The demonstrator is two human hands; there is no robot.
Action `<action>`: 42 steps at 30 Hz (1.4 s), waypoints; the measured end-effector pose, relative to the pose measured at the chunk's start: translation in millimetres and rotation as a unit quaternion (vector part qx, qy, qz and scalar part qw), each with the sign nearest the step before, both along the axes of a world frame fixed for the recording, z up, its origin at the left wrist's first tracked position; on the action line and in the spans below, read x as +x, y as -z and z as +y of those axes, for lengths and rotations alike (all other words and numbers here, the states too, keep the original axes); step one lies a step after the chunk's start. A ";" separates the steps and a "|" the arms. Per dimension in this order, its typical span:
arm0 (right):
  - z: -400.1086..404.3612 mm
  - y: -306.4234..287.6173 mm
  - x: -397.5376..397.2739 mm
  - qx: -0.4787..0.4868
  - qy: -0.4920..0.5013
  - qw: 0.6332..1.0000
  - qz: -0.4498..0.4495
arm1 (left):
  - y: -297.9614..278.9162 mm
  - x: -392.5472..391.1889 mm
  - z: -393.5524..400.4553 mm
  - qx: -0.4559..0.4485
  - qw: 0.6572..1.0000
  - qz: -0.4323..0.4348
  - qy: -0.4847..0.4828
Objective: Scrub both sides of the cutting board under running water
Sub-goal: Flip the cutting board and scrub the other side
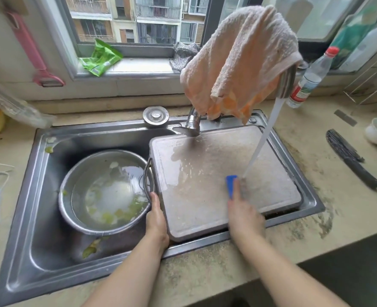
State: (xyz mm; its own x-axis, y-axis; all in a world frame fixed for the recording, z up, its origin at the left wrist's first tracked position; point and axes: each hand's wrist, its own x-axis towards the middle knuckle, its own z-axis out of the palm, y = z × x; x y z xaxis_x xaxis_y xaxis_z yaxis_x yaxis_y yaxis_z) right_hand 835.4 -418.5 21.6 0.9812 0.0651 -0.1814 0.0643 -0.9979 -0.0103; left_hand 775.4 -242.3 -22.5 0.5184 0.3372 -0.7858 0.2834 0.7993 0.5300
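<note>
left hand (156,220) grips cutting board (205,185) edge; right hand (244,209) presses blue scrubber (230,185).

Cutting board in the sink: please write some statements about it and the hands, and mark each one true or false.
1. Water from the tap falls on the cutting board. True.
2. The right hand holds a yellow sponge. False: it holds a blue scrubber on the board.
3. The left hand grips the board's left edge. True.
4. The metal basin left of the board is dry and clean. False: it holds water and green scraps.
5. A towel hangs over the tap. True.
6. The black knife lies on the board. False: it lies on the counter, right of the sink.
</note>
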 end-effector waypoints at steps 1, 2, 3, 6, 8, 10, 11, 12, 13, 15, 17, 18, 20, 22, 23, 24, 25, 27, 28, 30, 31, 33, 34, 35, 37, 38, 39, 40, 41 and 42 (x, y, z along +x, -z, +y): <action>25.1 7.4 -19.0 0.002 -0.036 0.999 0.013 | -1.6 -0.2 0.2 -0.002 1.000 0.001 -0.001; 50.4 14.2 -38.6 0.017 -0.079 0.996 0.023 | -1.4 -0.1 0.9 -0.003 1.000 0.005 -0.003; 71.8 19.6 -57.2 0.046 -0.128 0.990 0.036 | 0.0 0.0 2.1 0.000 1.000 0.015 -0.002; 90.2 21.2 -77.4 0.083 -0.223 0.969 0.074 | -2.2 2.2 3.6 0.020 0.999 0.036 -0.001; 63.8 14.4 -52.6 0.070 -0.197 0.976 0.065 | -9.4 1.3 4.5 0.049 0.997 0.052 -0.008; 19.8 7.3 -15.4 0.054 -0.129 0.989 0.038 | -19.4 -5.1 8.2 0.082 0.994 0.068 -0.019; -4.6 2.9 5.7 0.047 -0.087 0.995 0.032 | -25.1 -12.1 11.4 0.093 0.992 0.076 -0.026; -27.8 -1.6 26.2 0.042 -0.037 0.998 0.033 | -30.0 -20.3 14.8 0.102 0.991 0.082 -0.034; -47.0 -7.1 45.2 0.038 0.015 0.998 0.040 | -36.0 -28.3 17.5 0.105 0.990 0.084 -0.042; -68.3 -18.0 72.8 0.020 0.092 0.994 0.061 | -51.6 -41.5 16.9 0.089 0.992 0.081 -0.046; -63.7 -25.6 79.4 0.019 0.110 0.991 0.071 | -69.2 -46.4 8.9 0.079 0.993 0.074 -0.044; -52.6 -29.7 75.1 0.030 0.099 0.992 0.077 | -78.7 -44.8 3.8 0.074 0.994 0.070 -0.044; -23.2 -37.9 54.4 0.040 0.045 0.994 0.095 | -96.8 -37.8 -8.7 0.054 0.996 0.057 -0.047; 3.9 -53.2 26.6 0.031 -0.037 0.995 0.092 | -111.5 -31.1 -23.2 0.038 0.997 0.045 -0.052; 11.2 -63.3 13.9 0.031 -0.077 0.992 0.093 | -116.9 -29.0 -32.6 0.037 0.997 0.040 -0.058; 12.8 -72.6 5.0 0.038 -0.115 0.988 0.099 | -120.5 -28.0 -42.9 0.038 0.996 0.037 -0.067; 10.1 -81.2 0.6 0.051 -0.150 0.982 0.106 | -123.6 -26.8 -53.6 0.037 0.996 0.037 -0.075; -4.9 -98.7 2.7 0.077 -0.208 0.967 0.128 | -131.2 -22.6 -75.5 0.016 0.995 0.037 -0.090; -15.5 -104.6 8.8 0.087 -0.227 0.961 0.132 | -134.7 -19.9 -84.3 -0.001 0.994 0.034 -0.099; -42.0 -104.0 35.6 0.080 -0.220 0.963 0.137 | -142.2 -13.1 -92.9 -0.032 0.992 0.028 -0.117; -56.7 -101.5 54.5 0.057 -0.191 0.969 0.147 | -144.8 -10.5 -93.8 -0.037 0.991 0.030 -0.126; -79.7 -98.4 91.0 -0.010 -0.117 0.980 0.158 | -147.8 -6.8 -91.2 -0.013 0.989 0.033 -0.140; -84.7 -96.3 103.9 -0.024 -0.093 0.983 0.159 | -149.1 -4.8 -88.6 0.009 0.989 0.031 -0.142; -82.7 -94.4 111.5 -0.021 -0.091 0.983 0.158 | -151.8 -1.3 -86.4 0.032 0.989 0.027 -0.143; -63.0 -92.9 110.2 0.007 -0.150 0.977 0.153 | -154.8 9.8 -81.5 0.069 0.986 0.016 -0.149; -49.9 -93.9 103.2 0.026 -0.191 0.970 0.148 | -156.8 17.0 -79.1 0.088 0.984 0.014 -0.154; -37.1 -97.6 93.4 0.052 -0.231 0.961 0.142 | -159.2 23.6 -76.0 0.108 0.982 0.017 -0.157; -26.5 -104.1 82.0 0.089 -0.270 0.948 0.140 | -161.4 28.9 -73.1 0.128 0.979 0.025 -0.159; -18.5 -111.6 70.8 0.128 -0.313 0.930 0.141 | -162.5 33.0 -70.7 0.143 0.976 0.035 -0.163; -13.6 -119.7 60.2 0.161 -0.361 0.908 0.141 | -163.1 35.0 -69.6 0.156 0.972 0.047 -0.168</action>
State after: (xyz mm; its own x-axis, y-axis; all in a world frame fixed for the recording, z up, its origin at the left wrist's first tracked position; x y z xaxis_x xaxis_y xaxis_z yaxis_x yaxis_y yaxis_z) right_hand 895.6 -432.1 141.3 0.5791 0.7673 -0.2755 0.6502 -0.6385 -0.4117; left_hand 810.4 -311.9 140.6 0.2683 0.7043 -0.6572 0.0938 0.6599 0.7455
